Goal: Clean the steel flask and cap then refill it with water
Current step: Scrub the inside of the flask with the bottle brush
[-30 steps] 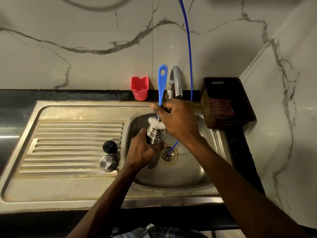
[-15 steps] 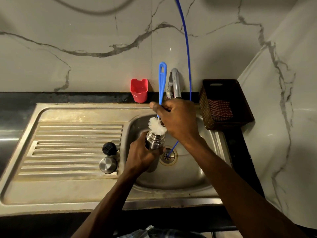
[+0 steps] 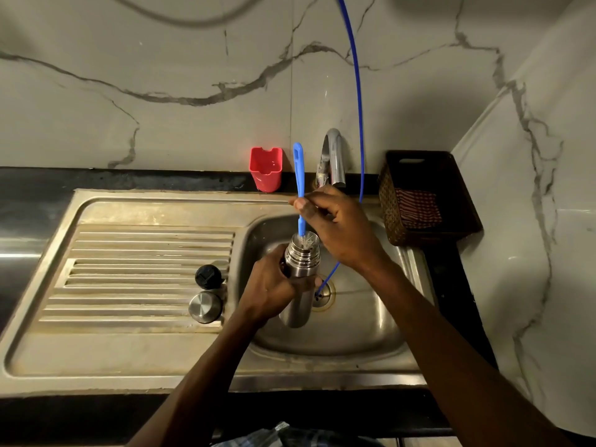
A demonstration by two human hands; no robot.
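The steel flask (image 3: 300,269) stands almost upright over the sink basin (image 3: 354,324), gripped around its middle by my left hand (image 3: 271,288). My right hand (image 3: 338,227) pinches the blue handle of a bottle brush (image 3: 299,188); its white bristles sit down inside the flask's open mouth, only their tips showing. On the draining board (image 3: 129,269) to the left lie a black inner stopper (image 3: 209,276) and a round steel cap (image 3: 205,307), side by side and apart from both hands.
The chrome tap (image 3: 333,159) rises behind my right hand, no water visibly running. A thin blue hose (image 3: 359,108) hangs from above into the drain (image 3: 322,293). A red plastic holder (image 3: 266,169) stands at the wall. A dark woven basket (image 3: 425,198) with striped cloth sits right.
The brush has been pushed down: its white bristles stood above the flask's mouth before and now are inside it. My left hand keeps its grip on the flask.
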